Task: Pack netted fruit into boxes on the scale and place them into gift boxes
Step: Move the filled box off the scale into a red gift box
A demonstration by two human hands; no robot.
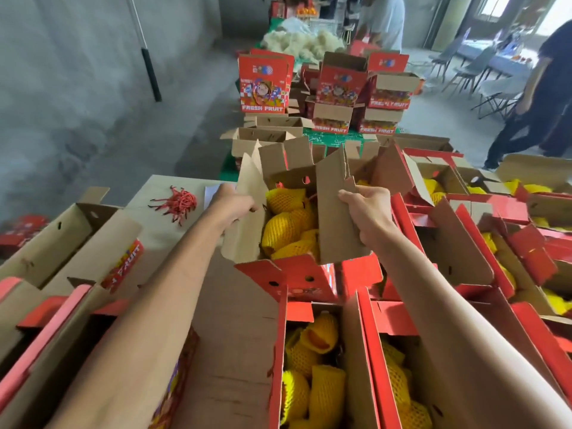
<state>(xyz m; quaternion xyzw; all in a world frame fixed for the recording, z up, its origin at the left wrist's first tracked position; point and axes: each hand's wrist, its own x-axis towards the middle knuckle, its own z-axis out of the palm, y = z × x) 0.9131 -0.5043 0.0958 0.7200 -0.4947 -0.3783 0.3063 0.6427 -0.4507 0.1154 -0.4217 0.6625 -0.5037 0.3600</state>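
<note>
Left hand (236,204) gripping left flap (247,212) of filled gift box (306,274); right hand (368,215) pinching right flap (334,218). Box sitting directly ahead between hands, long axis running away from person. Netted fruit (284,227) lying inside, nearer left hand.

An open red gift box (297,230) stands upright among other boxes, brown flaps raised, holding fruit (286,227) wrapped in yellow foam netting. Nearer boxes (309,360) also lie open, filled with netted fruit.
</note>
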